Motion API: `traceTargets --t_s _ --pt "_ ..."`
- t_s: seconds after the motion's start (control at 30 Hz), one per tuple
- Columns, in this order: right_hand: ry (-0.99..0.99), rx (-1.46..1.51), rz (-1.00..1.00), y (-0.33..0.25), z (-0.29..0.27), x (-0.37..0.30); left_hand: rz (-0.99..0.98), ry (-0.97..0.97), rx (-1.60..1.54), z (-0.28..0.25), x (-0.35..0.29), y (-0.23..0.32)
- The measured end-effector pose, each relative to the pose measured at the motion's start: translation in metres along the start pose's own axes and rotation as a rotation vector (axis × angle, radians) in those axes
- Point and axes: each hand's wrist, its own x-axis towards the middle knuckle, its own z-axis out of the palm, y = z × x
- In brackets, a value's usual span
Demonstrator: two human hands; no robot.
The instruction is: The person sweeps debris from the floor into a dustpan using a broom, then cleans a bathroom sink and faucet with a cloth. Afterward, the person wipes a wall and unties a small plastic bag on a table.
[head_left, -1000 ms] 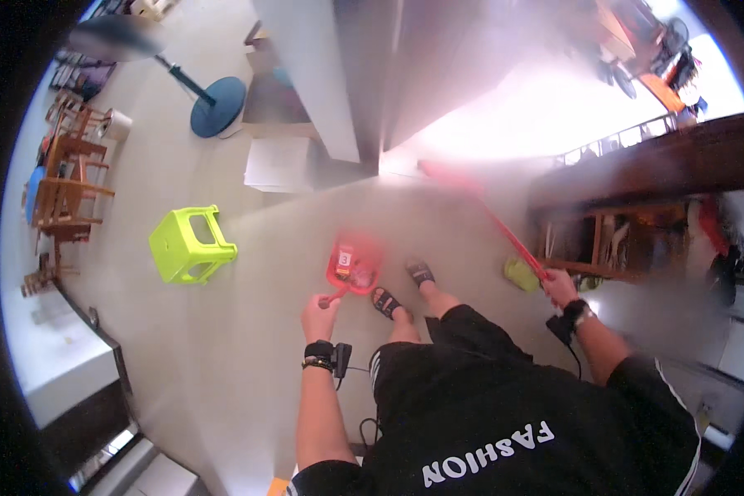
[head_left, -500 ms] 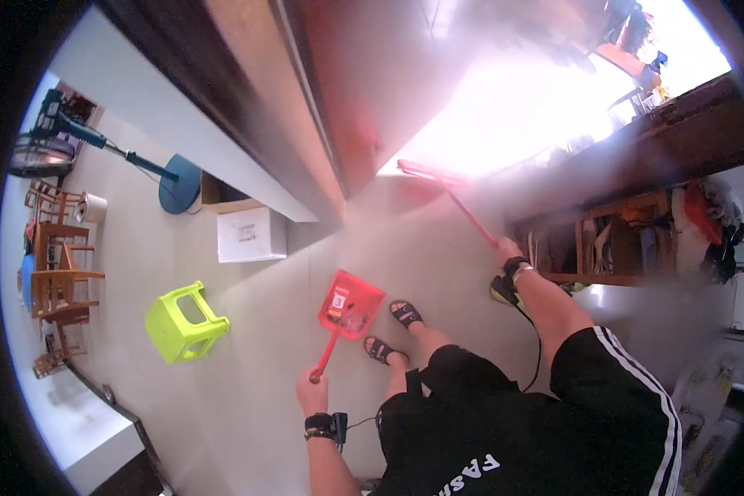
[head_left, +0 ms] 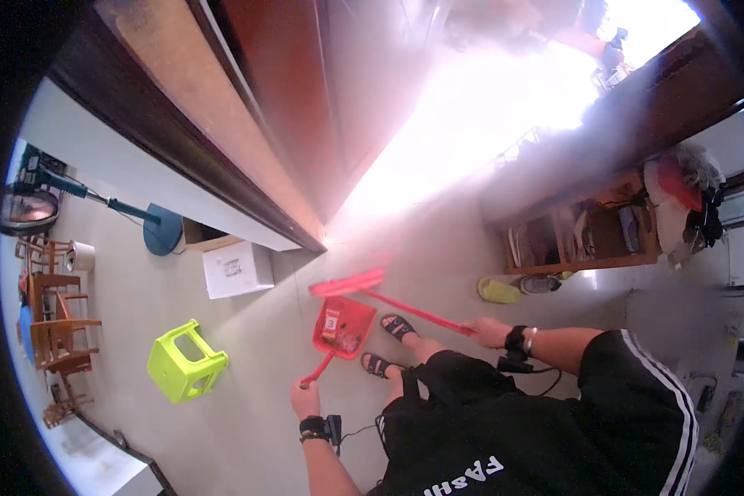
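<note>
Left hand (head_left: 306,400) gripped the dustpan (head_left: 359,313) by its handle; the right hand (head_left: 491,332) was closed round the broom (head_left: 417,312). The dustpan, litter (head_left: 352,340) inside, was near the sandals (head_left: 374,365), the broom's head at its far edge. A stool (head_left: 164,374) stood left.

Can see a lime-green stool (head_left: 167,369), a white box (head_left: 238,273), a standing fan (head_left: 164,230) and wooden chairs (head_left: 64,332) at left, plus yellow-green footwear (head_left: 498,291) near a wooden shelf (head_left: 587,264) at right.

A home, it seems: shoe rack (head_left: 583,265), standing fan (head_left: 164,230), wooden chairs (head_left: 64,333) (and a lime-green stool (head_left: 167,369)).
</note>
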Motion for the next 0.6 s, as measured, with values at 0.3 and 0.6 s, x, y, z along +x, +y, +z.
traceTargets --t_s 0.3,0.6 --pt "-0.117 0.338 0.111 0.008 -0.006 -0.082 -0.055 -0.083 -0.258 -0.004 -0.023 0.003" --pt "0.298 0.086 0.009 0.036 0.009 -0.019 -0.072 -0.123 -0.375 -0.013 -0.047 -0.002"
